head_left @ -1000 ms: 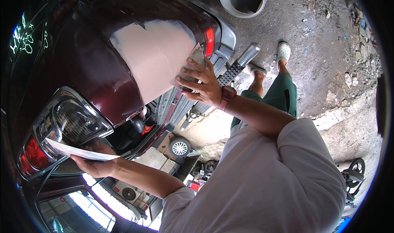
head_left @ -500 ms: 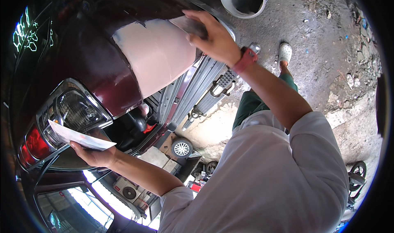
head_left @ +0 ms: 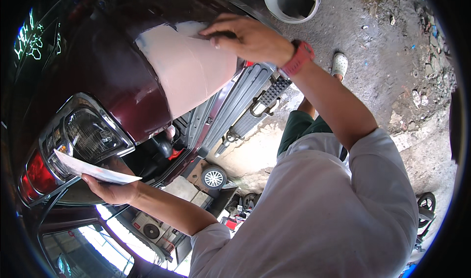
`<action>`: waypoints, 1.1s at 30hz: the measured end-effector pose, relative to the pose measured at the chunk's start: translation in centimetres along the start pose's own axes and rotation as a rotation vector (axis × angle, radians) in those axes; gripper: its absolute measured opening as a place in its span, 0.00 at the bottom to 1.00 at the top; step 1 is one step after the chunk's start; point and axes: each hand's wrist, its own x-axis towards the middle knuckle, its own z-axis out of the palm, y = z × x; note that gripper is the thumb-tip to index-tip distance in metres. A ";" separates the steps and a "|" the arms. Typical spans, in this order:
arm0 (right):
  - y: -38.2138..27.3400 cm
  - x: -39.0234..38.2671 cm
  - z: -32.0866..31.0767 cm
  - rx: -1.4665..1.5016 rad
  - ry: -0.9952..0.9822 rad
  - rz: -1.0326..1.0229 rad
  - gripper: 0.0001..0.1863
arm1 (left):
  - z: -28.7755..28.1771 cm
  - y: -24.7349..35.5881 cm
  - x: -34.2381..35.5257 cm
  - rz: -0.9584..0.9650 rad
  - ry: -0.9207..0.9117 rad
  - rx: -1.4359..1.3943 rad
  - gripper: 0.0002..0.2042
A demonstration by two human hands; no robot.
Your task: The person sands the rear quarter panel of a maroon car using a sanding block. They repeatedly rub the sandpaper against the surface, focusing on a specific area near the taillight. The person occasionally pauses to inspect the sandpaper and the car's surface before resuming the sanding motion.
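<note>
On the dark maroon vehicle body (head_left: 117,67) is a broad pale pink, smooth patch (head_left: 189,77). My right hand (head_left: 248,42), red watch at the wrist, is at the patch's upper edge, fingers bent over what looks like a thin greyish flat piece (head_left: 194,29), blurred and partly hidden by them. My left hand (head_left: 113,187) holds a curved white flat sheet (head_left: 95,170) from below, in front of the chrome-edged tail lamp (head_left: 93,131).
A pale bucket (head_left: 306,15) stands at the top. A studded step bar (head_left: 257,111) runs below the patch. My shoe (head_left: 339,62) is on rough concrete (head_left: 382,77) strewn with debris. Behind lie a loose wheel (head_left: 214,178), a fan unit (head_left: 149,229) and a motorbike wheel (head_left: 426,207).
My right hand has moved up from the patch's lower right to its upper edge, then slightly left in the last half second. My left hand has barely moved with the white sheet.
</note>
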 end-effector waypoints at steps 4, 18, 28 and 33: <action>-1.2 -4.6 2.5 0.134 0.183 -0.031 0.21 | -0.6 -0.2 0.1 0.019 -0.017 -0.021 0.23; -0.1 -11.8 13.0 -0.134 0.379 -0.076 0.30 | -3.6 0.6 1.2 -0.125 -0.216 -0.166 0.19; 2.0 -9.3 5.1 -0.015 0.463 0.051 0.29 | -0.4 -0.1 0.0 0.007 0.095 0.035 0.24; 2.9 -1.3 -0.4 0.208 0.108 0.366 0.22 | -2.3 -0.1 0.8 -0.011 0.043 0.000 0.23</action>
